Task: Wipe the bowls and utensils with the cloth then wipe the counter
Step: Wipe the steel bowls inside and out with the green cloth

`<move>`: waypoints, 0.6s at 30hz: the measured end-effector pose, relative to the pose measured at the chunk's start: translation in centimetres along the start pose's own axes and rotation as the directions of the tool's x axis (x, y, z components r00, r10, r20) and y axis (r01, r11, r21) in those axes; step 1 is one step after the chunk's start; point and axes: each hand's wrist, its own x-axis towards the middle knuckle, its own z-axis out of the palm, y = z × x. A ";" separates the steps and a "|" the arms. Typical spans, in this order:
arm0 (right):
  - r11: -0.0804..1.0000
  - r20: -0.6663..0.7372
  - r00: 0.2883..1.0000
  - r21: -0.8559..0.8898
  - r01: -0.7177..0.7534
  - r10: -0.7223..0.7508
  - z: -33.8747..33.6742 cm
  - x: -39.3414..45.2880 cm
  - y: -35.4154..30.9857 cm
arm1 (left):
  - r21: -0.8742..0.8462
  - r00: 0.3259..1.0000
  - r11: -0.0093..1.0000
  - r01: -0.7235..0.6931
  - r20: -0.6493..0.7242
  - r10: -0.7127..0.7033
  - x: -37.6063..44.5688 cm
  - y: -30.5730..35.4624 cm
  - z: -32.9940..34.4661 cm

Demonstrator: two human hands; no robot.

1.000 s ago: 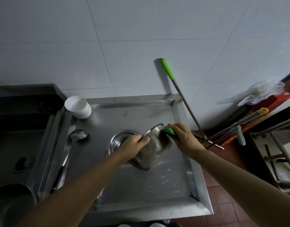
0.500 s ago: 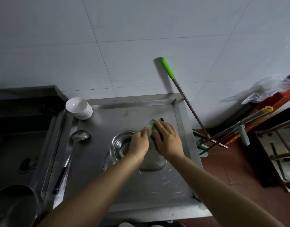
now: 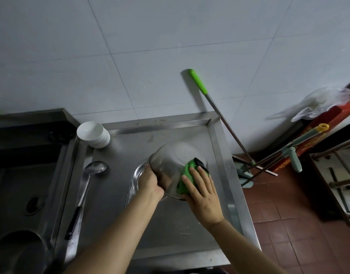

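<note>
Steel counter [image 3: 170,224] below grey tiles: the left hand [image 3: 150,182] grips the tilted metal bowl [image 3: 170,159] at its rim while the right hand [image 3: 201,192] presses the green cloth [image 3: 185,175] flat-fingered against its outside. Light, stiff, probably slippery; the rim seems the surest hold.

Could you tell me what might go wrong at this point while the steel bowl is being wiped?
The left hand grips only the rim of the tilted steel bowl, so it might slip under the green cloth that the right hand presses on. If it dropped, it would likely strike the second steel bowl underneath. A wide swing could also knock the white bowls.
</note>
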 end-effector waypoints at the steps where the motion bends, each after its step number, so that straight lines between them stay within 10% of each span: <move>1: 0.994 0.006 0.997 0.072 -0.079 0.078 0.0 -0.3 0.3 | 0.016 1.000 1.000 0.001 0.009 -0.002 0.2 0.1 -0.3; 5: 0.732 0.088 0.849 0.465 -0.498 0.522 -1.1 0.4 0.7 | 0.051 0.996 0.998 0.025 0.079 -0.029 0.7 0.0 -1.6; 11: 0.380 0.263 0.586 0.550 -0.743 0.766 -2.3 4.5 1.3 | 0.108 0.994 0.993 -0.043 0.100 0.032 1.8 -1.5 -2.9; 18: 0.724 0.407 0.658 -0.013 -0.690 0.634 -2.7 8.1 0.5 | 0.151 0.980 0.969 -0.195 0.060 0.188 0.2 -3.4 -3.6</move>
